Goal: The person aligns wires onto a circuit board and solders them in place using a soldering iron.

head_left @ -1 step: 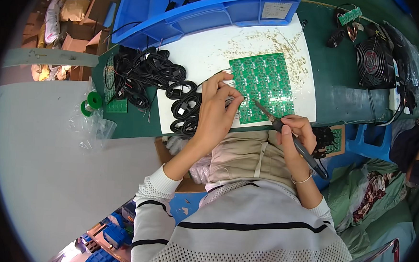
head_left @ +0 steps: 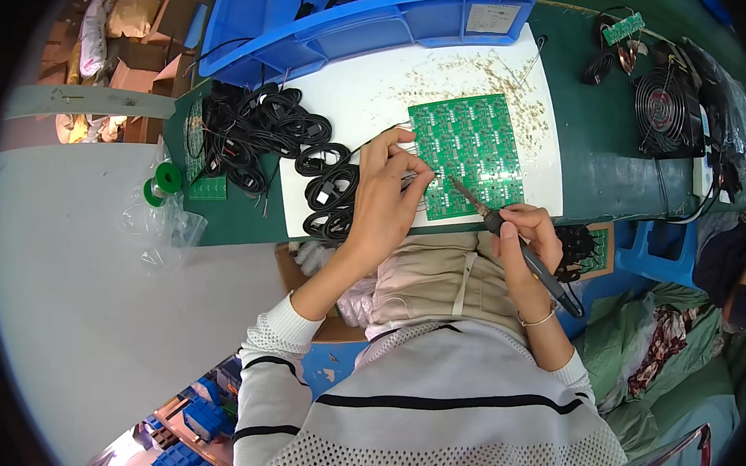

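A green circuit board panel with rows of repeated small boards lies on a white sheet in front of me. My right hand grips a soldering iron by its dark handle, with the tip slanting down to the panel's lower middle. Thumb and forefinger of my left hand are pinched at the panel's left edge around the end of a black cable; the fingers partly hide it. Coiled black cables lie against the left hand's outer side.
A blue bin stands along the back of the white sheet, which carries scattered yellowish bits. More black cables heap up at left, near a green solder spool. A black fan stands at right, beyond a blue stool.
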